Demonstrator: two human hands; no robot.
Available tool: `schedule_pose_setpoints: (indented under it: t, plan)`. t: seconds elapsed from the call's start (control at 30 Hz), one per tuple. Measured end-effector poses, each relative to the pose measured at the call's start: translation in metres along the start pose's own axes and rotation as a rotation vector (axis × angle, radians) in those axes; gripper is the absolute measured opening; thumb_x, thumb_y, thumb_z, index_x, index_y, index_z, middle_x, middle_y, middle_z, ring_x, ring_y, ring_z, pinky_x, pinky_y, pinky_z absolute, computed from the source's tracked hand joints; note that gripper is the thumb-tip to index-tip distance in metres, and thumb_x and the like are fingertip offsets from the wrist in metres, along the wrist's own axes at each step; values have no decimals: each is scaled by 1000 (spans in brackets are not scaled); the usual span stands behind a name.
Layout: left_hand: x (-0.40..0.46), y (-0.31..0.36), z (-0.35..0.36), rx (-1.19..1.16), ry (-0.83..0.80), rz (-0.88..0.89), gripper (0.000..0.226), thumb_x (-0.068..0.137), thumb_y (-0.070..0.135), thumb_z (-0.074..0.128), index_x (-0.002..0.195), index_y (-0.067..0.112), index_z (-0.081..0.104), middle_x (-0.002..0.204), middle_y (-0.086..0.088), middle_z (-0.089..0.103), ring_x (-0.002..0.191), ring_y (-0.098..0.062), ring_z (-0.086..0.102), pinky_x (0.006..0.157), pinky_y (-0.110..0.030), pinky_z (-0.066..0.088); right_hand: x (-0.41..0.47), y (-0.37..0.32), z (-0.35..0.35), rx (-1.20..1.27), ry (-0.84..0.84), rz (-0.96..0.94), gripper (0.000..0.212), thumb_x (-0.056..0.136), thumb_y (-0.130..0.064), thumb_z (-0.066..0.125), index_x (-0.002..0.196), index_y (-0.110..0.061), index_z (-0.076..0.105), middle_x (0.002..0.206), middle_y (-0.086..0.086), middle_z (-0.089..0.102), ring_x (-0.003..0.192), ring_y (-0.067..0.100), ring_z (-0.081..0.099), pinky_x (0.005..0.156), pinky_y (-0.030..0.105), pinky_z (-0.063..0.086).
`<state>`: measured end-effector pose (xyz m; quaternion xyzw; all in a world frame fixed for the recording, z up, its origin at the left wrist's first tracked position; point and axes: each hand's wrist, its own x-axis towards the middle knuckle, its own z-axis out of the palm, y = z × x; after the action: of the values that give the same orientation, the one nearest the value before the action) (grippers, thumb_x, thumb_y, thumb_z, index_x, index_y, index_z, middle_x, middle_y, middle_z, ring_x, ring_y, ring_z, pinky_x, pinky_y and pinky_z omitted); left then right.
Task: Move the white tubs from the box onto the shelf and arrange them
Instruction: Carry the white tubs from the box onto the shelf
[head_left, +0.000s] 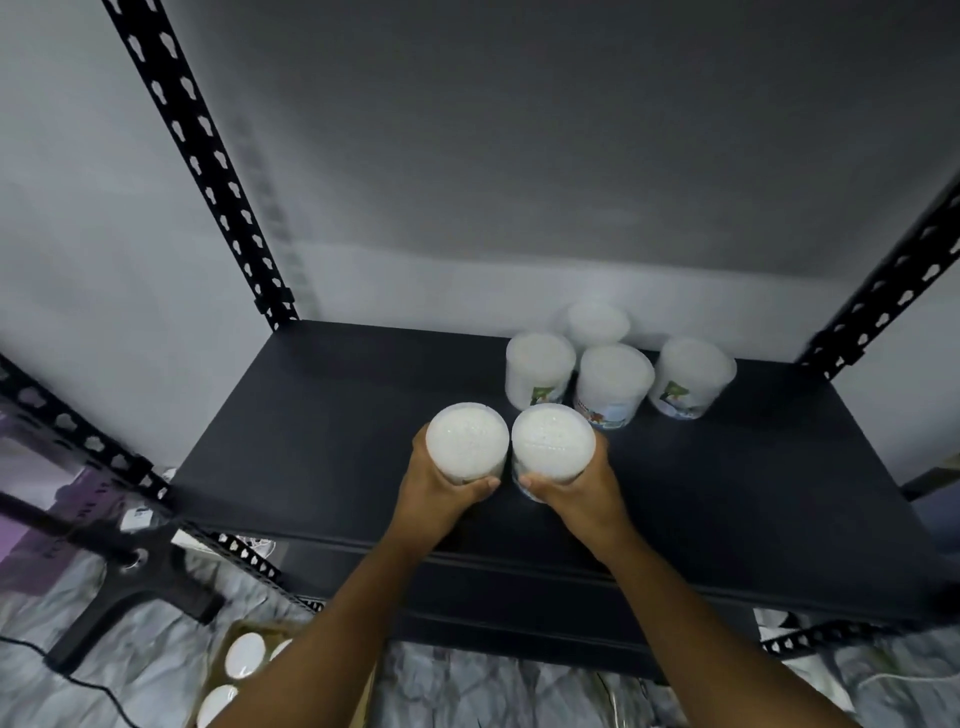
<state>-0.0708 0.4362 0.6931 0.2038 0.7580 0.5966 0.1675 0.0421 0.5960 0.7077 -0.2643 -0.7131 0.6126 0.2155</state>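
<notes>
My left hand (435, 492) grips a white tub (466, 440) over the dark shelf (322, 431). My right hand (576, 488) grips a second white tub (552, 444) right beside it; the two tubs almost touch. Both stand upright near the shelf's middle. Behind them on the shelf stand several more white tubs (613, 382) with coloured labels, grouped at the back right. At the lower left a cardboard box (228, 644) on the floor holds more white tubs (245, 656), partly hidden by my left forearm.
Black perforated uprights (208, 171) frame the shelf at back left and at right (883, 301). A black stand leg (130, 597) and a cable lie on the marbled floor at left. The shelf's left half is bare dark board. A grey wall stands behind.
</notes>
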Motion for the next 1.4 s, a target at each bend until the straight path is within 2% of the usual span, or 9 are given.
schedule_pose_setpoints:
  t: [0.13,0.3,0.43,0.6,0.73,1.0,1.17,1.27,1.4]
  plan:
    - [16,1,0,-1,7,14,98,54,35,91,133,39,32,128,22,47,119,-1,50,96,-32,51,17,1,2,8,-11,-16,91,60,-6,87,130,-29,34,118,-18,50,106,-6,51,71,3,46]
    - [31,3,1,-31,-1,24,95,59,25,91,132,37,31,128,18,47,117,-2,51,79,-12,50,32,8,6,-18,14,-25,95,58,-15,90,135,-23,35,127,-8,52,115,6,52,82,14,48]
    - [43,2,0,-32,-3,21,98,62,23,89,133,38,24,128,15,44,115,-3,50,77,-12,50,43,7,12,5,21,-32,92,59,-10,89,132,-26,35,125,-9,50,115,6,51,81,11,48]
    - [57,0,-1,-43,-4,23,97,62,23,89,132,37,24,127,19,43,117,-3,50,87,-22,51,56,7,18,30,22,-45,89,60,-6,87,131,-23,36,126,-4,51,112,7,52,73,6,49]
    - [69,1,-4,-55,-16,33,93,64,18,88,131,35,25,125,18,44,114,0,51,80,-13,50,66,6,23,27,32,-70,85,61,-3,86,127,-26,39,121,-9,53,108,-1,54,75,6,48]
    - [94,-2,-8,-50,-39,66,94,62,16,88,132,29,28,129,11,45,117,-4,51,87,-17,47,86,5,30,-14,60,-119,76,60,-1,86,119,-28,46,116,-11,56,104,-9,55,76,6,47]
    - [108,-4,-10,-31,-40,66,94,61,17,88,130,33,25,129,10,42,118,-7,49,93,-24,46,98,6,34,-62,56,-126,81,58,-14,90,127,-19,48,123,-3,58,113,7,56,84,12,49]
    - [114,-3,-11,-36,-46,44,94,63,15,87,131,32,24,127,10,42,116,-6,48,88,-19,45,106,9,35,-111,60,-114,86,54,-30,90,129,-21,48,126,-3,57,117,9,55,95,26,49]
    - [119,-3,-13,-35,-50,47,92,62,17,87,130,30,27,129,9,44,117,-5,49,86,-16,43,111,11,37,-130,70,-105,90,52,-38,88,130,-21,47,128,-4,56,118,7,54,99,30,47]
